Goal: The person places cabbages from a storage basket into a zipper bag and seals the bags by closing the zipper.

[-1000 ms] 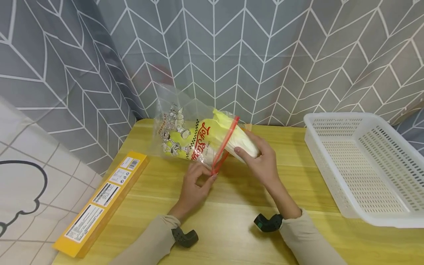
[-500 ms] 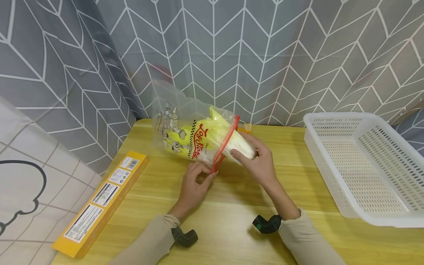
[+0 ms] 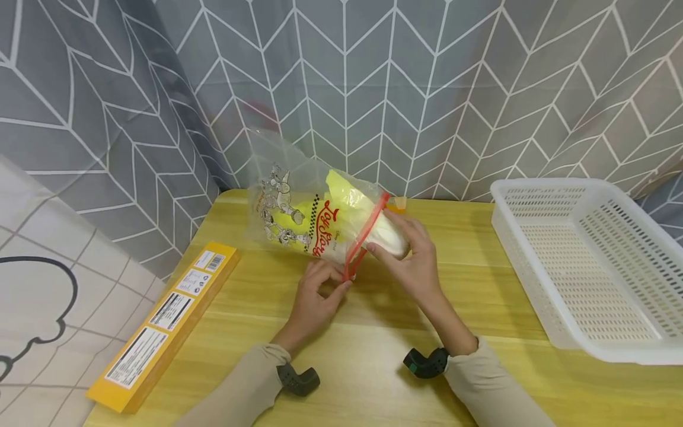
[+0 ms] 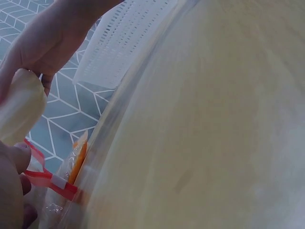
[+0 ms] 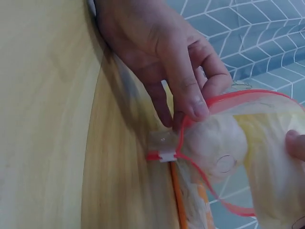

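A clear zip bag point(image 3: 288, 201) with cartoon print and a red zip rim point(image 3: 365, 236) is held above the wooden table point(image 3: 373, 320). A pale yellow-white cabbage point(image 3: 392, 237) lies mostly inside the bag, with its white base sticking out of the mouth. My left hand point(image 3: 320, 290) pinches the lower corner of the red rim point(image 5: 164, 155). My right hand point(image 3: 408, 255) grips the base of the cabbage point(image 4: 19, 105) at the bag's mouth point(image 5: 224, 143).
A long yellow box point(image 3: 160, 326) lies at the table's left edge. A white perforated basket point(image 3: 581, 261) stands on the right. A small orange packet point(image 3: 397, 204) lies behind the bag. A grey patterned curtain point(image 3: 427, 89) hangs close behind the table.
The cabbage has slid a little deeper into the bag under my right hand. The bag has lifted and shifted slightly, and my left hand keeps its pinch on the rim.
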The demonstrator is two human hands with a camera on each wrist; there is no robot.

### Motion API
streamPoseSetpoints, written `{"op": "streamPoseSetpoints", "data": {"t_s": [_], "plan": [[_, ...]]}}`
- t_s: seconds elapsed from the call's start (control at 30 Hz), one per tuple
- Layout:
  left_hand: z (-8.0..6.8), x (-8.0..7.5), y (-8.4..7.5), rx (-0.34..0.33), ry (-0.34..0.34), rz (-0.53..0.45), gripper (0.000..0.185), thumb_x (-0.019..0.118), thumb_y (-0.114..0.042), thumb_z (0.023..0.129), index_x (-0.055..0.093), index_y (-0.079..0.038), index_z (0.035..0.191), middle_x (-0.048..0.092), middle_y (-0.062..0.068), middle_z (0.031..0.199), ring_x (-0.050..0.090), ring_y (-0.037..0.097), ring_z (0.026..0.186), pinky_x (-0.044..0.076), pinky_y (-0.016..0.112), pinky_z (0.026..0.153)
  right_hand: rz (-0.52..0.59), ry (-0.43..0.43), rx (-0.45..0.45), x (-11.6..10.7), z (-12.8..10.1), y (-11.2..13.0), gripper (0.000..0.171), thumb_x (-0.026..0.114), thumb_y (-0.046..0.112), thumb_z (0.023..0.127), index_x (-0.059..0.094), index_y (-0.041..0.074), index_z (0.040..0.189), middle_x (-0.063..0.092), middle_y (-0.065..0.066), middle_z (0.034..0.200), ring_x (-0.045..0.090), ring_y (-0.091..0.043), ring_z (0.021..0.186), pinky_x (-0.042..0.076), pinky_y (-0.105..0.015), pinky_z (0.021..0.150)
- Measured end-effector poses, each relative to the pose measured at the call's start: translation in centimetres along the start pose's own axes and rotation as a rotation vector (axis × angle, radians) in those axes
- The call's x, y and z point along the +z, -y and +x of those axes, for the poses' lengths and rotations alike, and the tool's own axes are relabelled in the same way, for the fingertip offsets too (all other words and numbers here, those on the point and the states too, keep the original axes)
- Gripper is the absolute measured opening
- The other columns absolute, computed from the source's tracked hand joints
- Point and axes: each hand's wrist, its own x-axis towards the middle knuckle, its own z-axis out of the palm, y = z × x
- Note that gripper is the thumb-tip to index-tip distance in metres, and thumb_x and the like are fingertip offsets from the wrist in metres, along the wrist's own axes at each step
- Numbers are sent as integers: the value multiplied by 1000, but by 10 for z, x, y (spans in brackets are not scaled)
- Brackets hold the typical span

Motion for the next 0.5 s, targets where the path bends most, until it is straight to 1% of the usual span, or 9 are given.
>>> {"op": "streamPoseSetpoints", "data": {"t_s": [0.07, 0.17, 0.27, 0.3, 0.37, 0.43, 0.5], "plan": [[1, 1, -1, -13, -4, 7, 17, 78, -1, 85, 65, -11, 81, 69, 1, 97, 53, 17, 98, 46, 31, 84, -40, 31, -32, -2, 1, -1, 67, 89, 13, 77, 64, 15, 138, 65, -11, 135, 55, -26, 124, 42, -36, 99], [2, 3, -1, -20, -31, 7, 19, 78, 4, 83, 63, -7, 79, 69, 5, 94, 54, 20, 95, 46, 32, 83, -82, 110, -71, -5, 2, -3, 71, 86, 8, 77, 60, 14, 142, 59, -13, 141, 49, -31, 131, 40, -45, 105], [3, 3, 0, -19, -52, -3, 19, 78, 3, 83, 63, -8, 79, 69, 5, 93, 54, 21, 95, 44, 33, 84, -99, 173, -96, -8, 3, -5, 76, 84, 2, 76, 55, 12, 146, 53, -18, 143, 44, -35, 135, 40, -51, 108], [3, 2, 1, -15, -55, -9, 19, 79, 2, 83, 64, -9, 79, 69, 4, 93, 54, 20, 96, 44, 33, 85, -102, 176, -104, -9, 4, -5, 77, 84, 1, 75, 54, 11, 146, 52, -19, 143, 44, -36, 134, 41, -52, 108], [3, 1, 2, -6, -53, -20, 19, 79, -1, 84, 64, -12, 79, 70, 1, 93, 53, 19, 96, 42, 33, 87, -103, 152, -121, -11, 5, -6, 77, 86, 1, 75, 55, 9, 144, 53, -20, 141, 48, -36, 132, 44, -50, 106], [3, 0, 3, -2, -45, -31, 19, 80, -5, 85, 65, -15, 80, 69, -2, 93, 53, 17, 97, 42, 33, 87, -98, 104, -134, -12, 5, -8, 74, 88, 2, 74, 58, 8, 141, 57, -19, 139, 53, -35, 129, 48, -44, 104], [2, -1, 3, 3, -35, -36, 19, 80, -7, 86, 65, -17, 80, 69, -4, 93, 53, 15, 96, 43, 33, 86, -80, 50, -146, -12, 5, -11, 69, 89, 3, 73, 63, 7, 137, 61, -17, 136, 58, -33, 126, 49, -35, 101]]}}
